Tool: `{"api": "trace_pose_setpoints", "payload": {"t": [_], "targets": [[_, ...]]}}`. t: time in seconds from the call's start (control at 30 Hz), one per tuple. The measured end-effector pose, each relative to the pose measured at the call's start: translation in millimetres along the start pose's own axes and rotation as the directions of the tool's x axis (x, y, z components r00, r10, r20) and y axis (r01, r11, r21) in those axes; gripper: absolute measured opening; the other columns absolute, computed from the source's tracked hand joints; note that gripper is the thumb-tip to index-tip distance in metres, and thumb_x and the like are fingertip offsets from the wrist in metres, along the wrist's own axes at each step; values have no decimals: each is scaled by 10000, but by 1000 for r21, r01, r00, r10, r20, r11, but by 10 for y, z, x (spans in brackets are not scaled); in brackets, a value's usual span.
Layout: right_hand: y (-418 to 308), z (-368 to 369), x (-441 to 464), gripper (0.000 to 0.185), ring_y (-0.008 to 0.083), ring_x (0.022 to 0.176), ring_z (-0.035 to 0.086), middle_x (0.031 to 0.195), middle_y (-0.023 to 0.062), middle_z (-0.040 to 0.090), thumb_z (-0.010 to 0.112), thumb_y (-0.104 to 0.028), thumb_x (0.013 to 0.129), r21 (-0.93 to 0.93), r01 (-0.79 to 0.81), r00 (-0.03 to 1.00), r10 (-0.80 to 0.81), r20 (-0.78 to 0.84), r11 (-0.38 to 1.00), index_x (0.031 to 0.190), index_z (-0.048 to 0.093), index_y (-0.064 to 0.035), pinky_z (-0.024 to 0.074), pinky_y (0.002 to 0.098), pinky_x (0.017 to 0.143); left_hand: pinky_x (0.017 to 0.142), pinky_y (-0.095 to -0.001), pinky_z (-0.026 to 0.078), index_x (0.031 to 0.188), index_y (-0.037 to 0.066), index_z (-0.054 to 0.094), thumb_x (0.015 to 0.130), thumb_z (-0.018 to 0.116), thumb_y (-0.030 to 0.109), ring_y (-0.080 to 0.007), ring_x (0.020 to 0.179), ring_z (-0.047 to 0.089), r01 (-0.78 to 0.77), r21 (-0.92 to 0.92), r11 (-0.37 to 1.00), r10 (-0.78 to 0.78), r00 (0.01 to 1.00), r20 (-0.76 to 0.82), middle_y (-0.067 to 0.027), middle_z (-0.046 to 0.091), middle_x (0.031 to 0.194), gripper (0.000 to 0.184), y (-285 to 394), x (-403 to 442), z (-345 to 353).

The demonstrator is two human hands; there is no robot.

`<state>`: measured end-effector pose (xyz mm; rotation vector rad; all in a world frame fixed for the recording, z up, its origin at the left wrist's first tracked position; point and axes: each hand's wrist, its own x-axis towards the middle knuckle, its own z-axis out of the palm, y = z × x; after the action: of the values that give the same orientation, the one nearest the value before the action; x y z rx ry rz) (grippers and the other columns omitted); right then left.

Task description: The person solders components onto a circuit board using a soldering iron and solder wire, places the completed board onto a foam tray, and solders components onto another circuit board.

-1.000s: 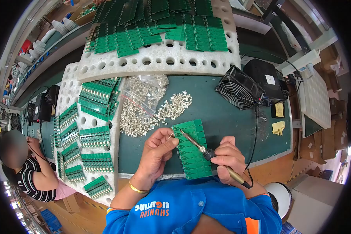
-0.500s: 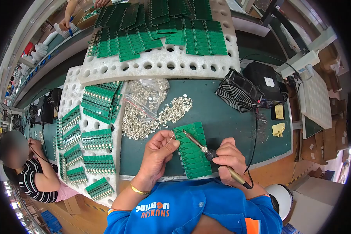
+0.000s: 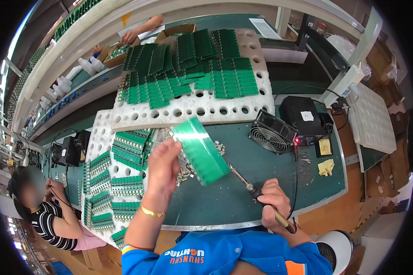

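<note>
My left hand point(image 3: 164, 166) pinches one edge of a green circuit board panel point(image 3: 203, 153), held raised and tilted above the bench; hand and board are slightly blurred. In my right hand point(image 3: 275, 201) is a soldering iron point(image 3: 255, 191), its metal tip pointing up and left near the board's lower right corner. Whether the tip touches the board I cannot tell. Behind the board lie small pale components point(image 3: 184, 175), partly hidden by it and my left hand.
Stacked green boards point(image 3: 234, 75) cover the white foam block point(image 3: 174, 120) at the back. Finished-looking boards with components point(image 3: 127, 186) rest on foam at the left. A fan point(image 3: 271, 137), black power unit point(image 3: 303, 114) and yellow sponge point(image 3: 326, 146) stand right. A co-worker point(image 3: 55, 208) sits left.
My left hand has lifted the board off the bench, up and leftward, and tilted it. The thin wire seen in that hand before is no longer visible. The iron's tip has moved lower right.
</note>
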<state>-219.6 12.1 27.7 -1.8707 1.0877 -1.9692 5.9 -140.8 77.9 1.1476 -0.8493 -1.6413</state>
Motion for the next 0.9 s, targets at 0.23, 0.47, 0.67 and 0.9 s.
{"api": "trace_pose_setpoints", "payload": {"t": [0.23,0.47,0.67,0.9], "targets": [[-20,-172,-16,215,226,603,531,734,107,581,583,-221,949,-15,5,999,-6,-51,1000,956,602,-7,444,398,641,376,-225,210,871,110,615,882,687,121,-31,440,306,-153,63,986,151,988,45,78,448,628,74,835,1343,308],[32,-355,-48,177,237,612,550,734,107,591,605,-180,915,-83,12,993,-22,-118,996,946,623,-6,449,392,627,360,-213,175,904,155,598,907,681,168,-47,428,253,-109,288,952,160,974,-161,65,486,679,83,1323,2832,719],[140,-430,26,165,212,644,578,780,61,608,664,-103,835,-135,58,998,-61,-18,989,995,664,-60,470,357,640,365,-214,175,913,155,640,865,723,162,-51,419,257,-109,202,973,93,992,91,64,473,628,97,1435,3611,867],[156,-365,20,248,215,662,580,802,54,601,625,-321,948,-213,29,997,-14,75,977,988,652,-77,478,367,637,456,-322,394,895,129,678,827,740,169,-166,515,517,-251,492,834,294,956,-11,-7,656,754,100,1135,4162,1211]]}}
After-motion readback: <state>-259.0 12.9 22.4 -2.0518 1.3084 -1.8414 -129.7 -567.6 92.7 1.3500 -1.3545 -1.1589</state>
